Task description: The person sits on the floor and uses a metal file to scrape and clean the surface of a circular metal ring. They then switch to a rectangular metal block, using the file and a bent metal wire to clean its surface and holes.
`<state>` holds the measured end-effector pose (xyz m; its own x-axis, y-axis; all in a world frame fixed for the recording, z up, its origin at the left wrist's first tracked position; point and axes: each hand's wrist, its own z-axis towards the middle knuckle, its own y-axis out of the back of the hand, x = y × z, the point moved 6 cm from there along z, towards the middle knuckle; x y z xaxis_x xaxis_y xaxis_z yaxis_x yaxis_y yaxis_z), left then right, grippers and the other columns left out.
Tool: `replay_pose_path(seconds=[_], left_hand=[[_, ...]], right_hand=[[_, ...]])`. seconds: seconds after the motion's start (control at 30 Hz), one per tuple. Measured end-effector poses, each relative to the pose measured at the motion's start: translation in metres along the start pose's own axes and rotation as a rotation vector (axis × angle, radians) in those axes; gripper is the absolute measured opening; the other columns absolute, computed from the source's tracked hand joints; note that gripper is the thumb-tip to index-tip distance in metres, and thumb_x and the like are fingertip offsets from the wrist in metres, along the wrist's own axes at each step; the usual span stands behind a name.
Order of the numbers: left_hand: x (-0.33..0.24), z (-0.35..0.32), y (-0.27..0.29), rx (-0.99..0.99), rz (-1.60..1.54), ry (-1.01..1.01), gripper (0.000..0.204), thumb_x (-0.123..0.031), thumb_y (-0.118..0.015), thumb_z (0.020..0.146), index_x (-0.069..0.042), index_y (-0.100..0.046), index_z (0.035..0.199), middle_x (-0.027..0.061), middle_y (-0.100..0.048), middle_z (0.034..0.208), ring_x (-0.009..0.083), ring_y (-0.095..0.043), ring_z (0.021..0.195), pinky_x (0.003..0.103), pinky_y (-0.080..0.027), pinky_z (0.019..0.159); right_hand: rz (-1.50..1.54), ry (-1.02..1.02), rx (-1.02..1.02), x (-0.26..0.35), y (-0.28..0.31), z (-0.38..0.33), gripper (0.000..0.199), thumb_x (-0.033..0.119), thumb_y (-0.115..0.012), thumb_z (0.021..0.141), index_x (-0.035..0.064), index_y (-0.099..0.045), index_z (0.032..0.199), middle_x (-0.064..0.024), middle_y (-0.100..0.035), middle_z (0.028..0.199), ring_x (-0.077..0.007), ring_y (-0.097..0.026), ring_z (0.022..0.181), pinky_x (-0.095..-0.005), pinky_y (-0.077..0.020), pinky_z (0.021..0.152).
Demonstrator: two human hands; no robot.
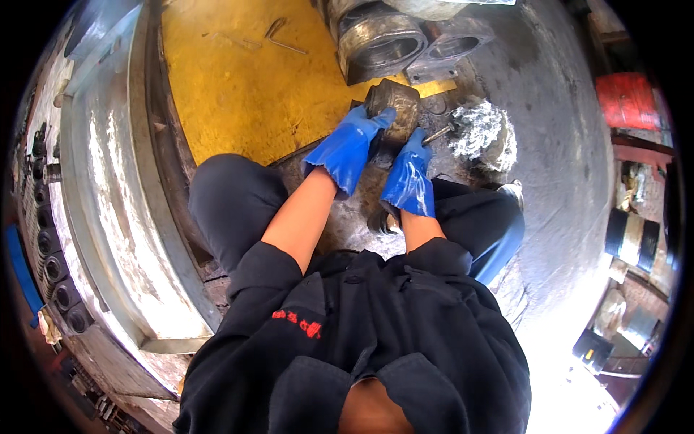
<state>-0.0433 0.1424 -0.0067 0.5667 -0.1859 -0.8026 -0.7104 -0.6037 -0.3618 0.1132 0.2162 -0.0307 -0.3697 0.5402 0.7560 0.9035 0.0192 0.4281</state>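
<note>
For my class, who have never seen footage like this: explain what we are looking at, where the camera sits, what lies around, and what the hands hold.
This is one view from a fisheye camera on a person's head, looking down, so edges bend. The person crouches on a grimy floor. Both hands wear blue gloves: the left hand and right hand grip a dark, dirty metal part. Beside it lies a grey wad of rags. Ahead are a yellow sheet and a metal ring housing. A large metal basin stands left.

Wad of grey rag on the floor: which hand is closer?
Right hand, just left of the rag wad. Left hand is farther left, gripping the dark metal part.
</note>
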Motion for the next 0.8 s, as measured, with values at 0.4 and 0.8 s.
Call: replay_pose_path(seconds=[0.4,0.8], left_hand=[[0.003,0.034,0.119,-0.077,-0.233,0.202,0.060,-0.047,-0.067,0.093,-0.002,-0.061,0.133,0.0145,-0.069,0.118,0.0231,-0.066,0.101,0.038,-0.054,0.090],[-0.072,0.003,0.096,-0.208,0.092,0.056,0.050,-0.051,-0.056,0.099,-0.010,-0.062,0.127,0.0136,-0.067,0.120,0.0265,-0.067,0.093,0.041,-0.057,0.081]], right_hand=[[-0.287,0.524,0.217,0.051,-0.061,-0.111,0.076,0.045,-0.066,0.085,0.0043,-0.043,0.145,-0.0263,-0.070,0.094,-0.0440,-0.069,0.078,-0.0532,-0.0551,0.069],[-0.393,0.679,0.270,0.062,-0.088,-0.141,0.084,0.040,-0.069,0.081,-0.0045,-0.036,0.144,-0.0188,-0.068,0.073,-0.0367,-0.067,0.058,-0.0498,-0.0512,0.053]])
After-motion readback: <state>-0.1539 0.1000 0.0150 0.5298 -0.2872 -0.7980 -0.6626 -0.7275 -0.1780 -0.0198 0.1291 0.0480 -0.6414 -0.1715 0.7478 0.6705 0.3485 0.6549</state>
